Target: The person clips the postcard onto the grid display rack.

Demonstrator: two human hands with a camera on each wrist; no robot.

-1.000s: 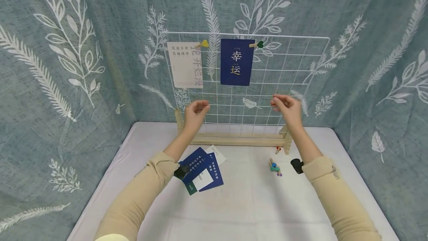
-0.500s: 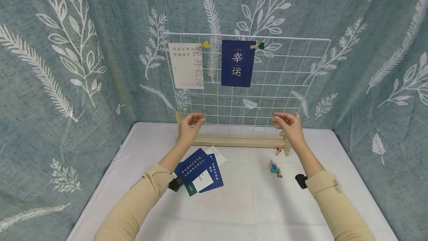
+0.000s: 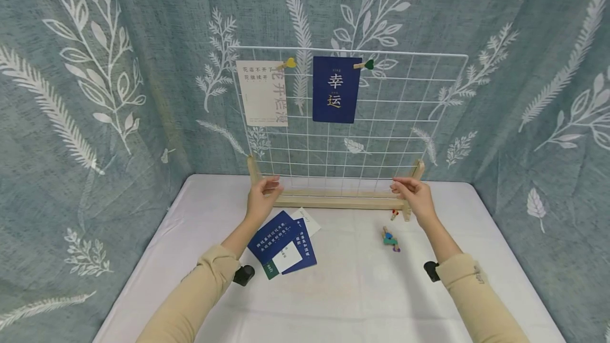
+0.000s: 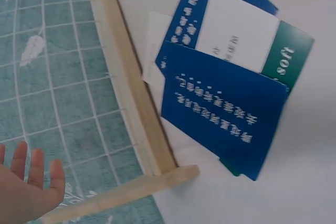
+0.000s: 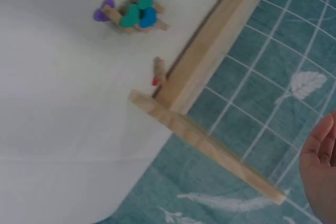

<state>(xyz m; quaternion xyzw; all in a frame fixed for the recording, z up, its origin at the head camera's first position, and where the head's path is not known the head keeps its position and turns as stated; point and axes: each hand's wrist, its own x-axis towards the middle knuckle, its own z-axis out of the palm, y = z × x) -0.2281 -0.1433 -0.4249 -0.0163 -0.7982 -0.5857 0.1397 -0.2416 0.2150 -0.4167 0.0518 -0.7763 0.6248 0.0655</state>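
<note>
My left hand, fingers loosely bent and holding nothing, is in front of the left foot of the white wire grid rack. Just to its right on the table lies a fanned pile of cards: a blue card, a white card and a green card among them. My right hand is likewise bare, close to the rack's right foot. Below it on the table are a small bunch of heart clothespins and a single red clothespin.
A cream card hangs from the grid by a yellow heart clothespin. Beside it a dark blue card hangs by a green heart clothespin. The rack's wooden base stands at the back of the white table, before a leaf-patterned curtain.
Both hands have come down from in front of the grid towards its base, the left also drifting outward. The hung cards, the card pile and the clothespins stay where they were.
</note>
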